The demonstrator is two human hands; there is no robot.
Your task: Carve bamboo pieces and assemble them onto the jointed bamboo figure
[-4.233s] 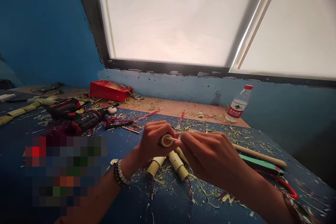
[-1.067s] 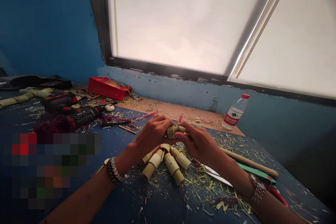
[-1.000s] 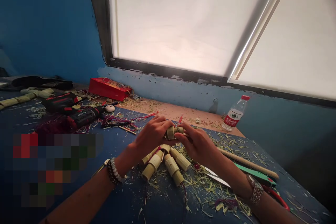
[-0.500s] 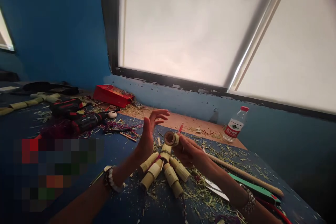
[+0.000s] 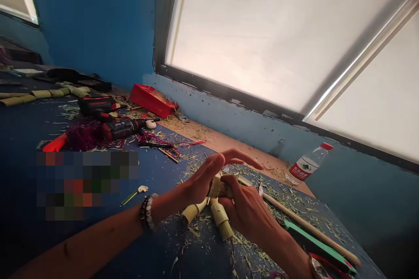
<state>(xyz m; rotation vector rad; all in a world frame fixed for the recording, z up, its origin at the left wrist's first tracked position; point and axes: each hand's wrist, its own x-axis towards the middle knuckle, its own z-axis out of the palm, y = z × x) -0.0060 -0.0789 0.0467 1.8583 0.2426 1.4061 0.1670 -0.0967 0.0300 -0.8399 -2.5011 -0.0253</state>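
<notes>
My right hand (image 5: 244,205) is closed around a short hollow bamboo piece (image 5: 214,187), its fingers wrapped over the far part. My left hand (image 5: 209,174) is open, fingers stretched out to the right above the piece, with the palm at its near left end. Whether the palm touches the bamboo I cannot tell for sure. Below the hands, ringed bamboo segments (image 5: 220,214) lie on the blue table (image 5: 157,244), with dark cord showing at their lower ends. The other segments are partly hidden behind my hands.
A cordless drill (image 5: 122,128) lies to the left near purple string (image 5: 85,135) and a red box (image 5: 153,100). Jointed bamboo pieces (image 5: 49,93) lie farther left. On the right are a water bottle (image 5: 306,165), a wooden rod (image 5: 314,229) and a green-handled tool (image 5: 321,248). Shavings are scattered about.
My left hand has moved right to the end of the bamboo piece. My right hand has turned the piece, so its open end no longer shows. The camera view has tilted and shifted.
</notes>
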